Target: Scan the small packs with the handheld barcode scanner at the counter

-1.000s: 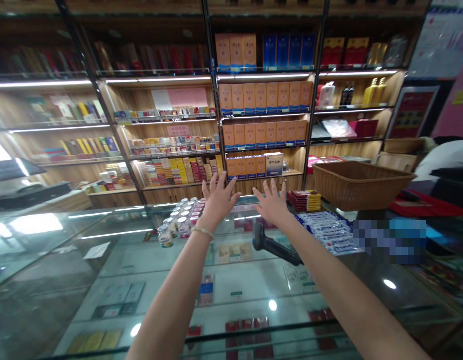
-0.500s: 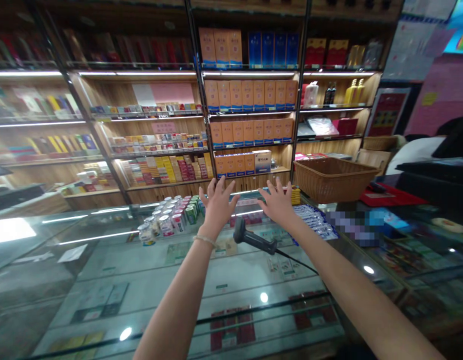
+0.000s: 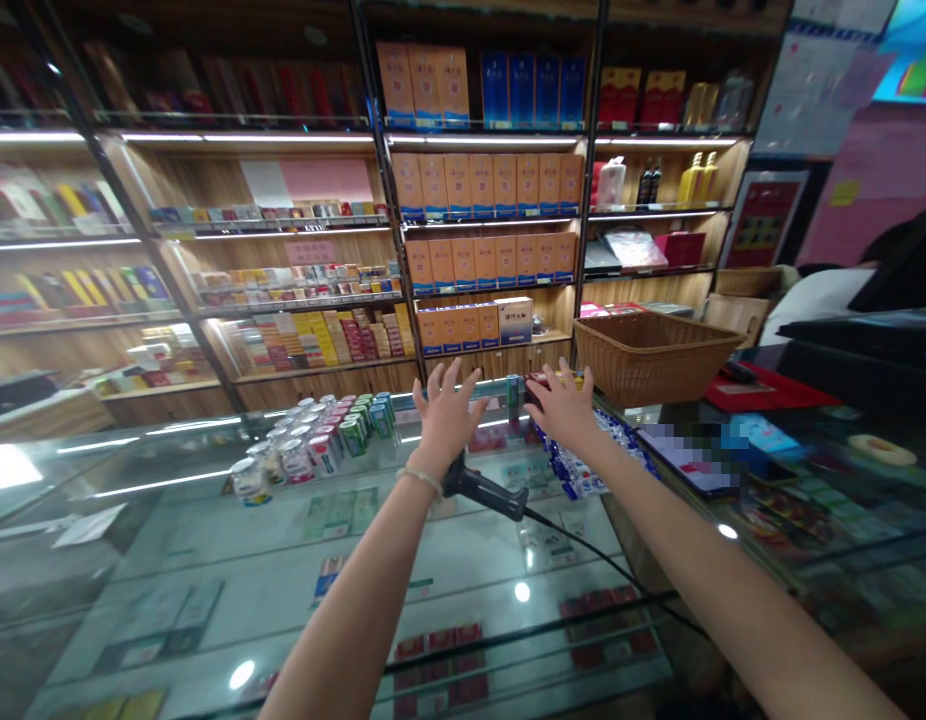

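Both my hands reach forward over a glass counter (image 3: 268, 560), palms down with fingers spread. My left hand (image 3: 448, 420) holds nothing; a bracelet circles its wrist. Partly behind that wrist lies a black barcode scanner (image 3: 489, 493), its cable trailing to the right. My right hand (image 3: 566, 408) is also empty and hovers by a pile of blue-and-white packets (image 3: 579, 475), which the forearm partly hides. Left of my left hand, several small round containers (image 3: 294, 450) stand in rows, with green ones (image 3: 354, 433) at the right end.
A brown wicker basket (image 3: 650, 365) stands at the counter's right, beside a red mat (image 3: 770, 388). Shelves behind hold orange boxes (image 3: 470, 185), blue boxes (image 3: 534, 90) and small packs (image 3: 335, 335). A black machine (image 3: 868, 340) stands at far right. Part of a person (image 3: 819, 305) shows behind it.
The view has shifted, with the shelves and counter goods now farther left. My left hand now covers the scanner's head, which was visible before. Both hands stay spread and empty.
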Tool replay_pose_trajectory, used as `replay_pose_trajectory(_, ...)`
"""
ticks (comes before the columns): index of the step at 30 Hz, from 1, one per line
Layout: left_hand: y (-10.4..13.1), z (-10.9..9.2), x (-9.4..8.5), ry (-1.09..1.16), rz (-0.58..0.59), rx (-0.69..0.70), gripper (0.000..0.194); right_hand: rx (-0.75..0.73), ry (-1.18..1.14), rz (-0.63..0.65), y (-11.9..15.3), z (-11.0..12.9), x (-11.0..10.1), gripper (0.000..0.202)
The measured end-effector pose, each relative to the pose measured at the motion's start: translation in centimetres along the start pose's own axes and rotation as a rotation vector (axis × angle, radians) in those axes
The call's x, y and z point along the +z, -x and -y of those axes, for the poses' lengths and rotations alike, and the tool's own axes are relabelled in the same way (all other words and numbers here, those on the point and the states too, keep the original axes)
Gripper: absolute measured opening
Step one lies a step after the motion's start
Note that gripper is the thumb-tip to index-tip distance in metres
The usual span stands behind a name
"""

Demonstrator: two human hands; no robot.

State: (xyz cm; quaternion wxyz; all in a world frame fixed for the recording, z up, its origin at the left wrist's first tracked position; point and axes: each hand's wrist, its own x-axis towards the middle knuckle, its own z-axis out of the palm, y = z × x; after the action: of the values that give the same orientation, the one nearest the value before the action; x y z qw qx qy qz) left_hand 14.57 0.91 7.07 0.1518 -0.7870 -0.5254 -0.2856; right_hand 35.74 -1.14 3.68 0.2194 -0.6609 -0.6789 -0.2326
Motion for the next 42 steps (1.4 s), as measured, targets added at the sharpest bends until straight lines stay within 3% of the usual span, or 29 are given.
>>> replay_pose_trajectory(9, -5.4, -0.9, 3.2, 0.068, 0.131, -0.086, 0.058, 0.07, -0.059, 0.106, -5.3, -1.8, 2.1, 0.052)
replay_pose_trajectory(17, -8.4, -2.2, 6.6, 0.021, 0.211, -0.07, 0.064, 0.029, -0.037, 0.275, -7.2, -3.0, 4.4, 0.066)
replay_pose_trajectory(24, -9.9, -2.3, 9.0, -0.058, 0.285, -0.078, 0.058, 0.05, -0.044, 0.369, -9.2, -3.0, 5.8, 0.067)
replay_pose_trajectory(34, -10.7, -2.2, 12.6, -0.082, 0.32, -0.053, 0.065, 0.011, 0.005, 0.348, -9.8, -2.2, 8.6, 0.068)
replay_pose_trajectory(42, -11.0, -2.4, 14.7, -0.072, 0.314, -0.049, 0.058, -0.032, 0.02, 0.317, -9.5, -2.2, 10.1, 0.064)
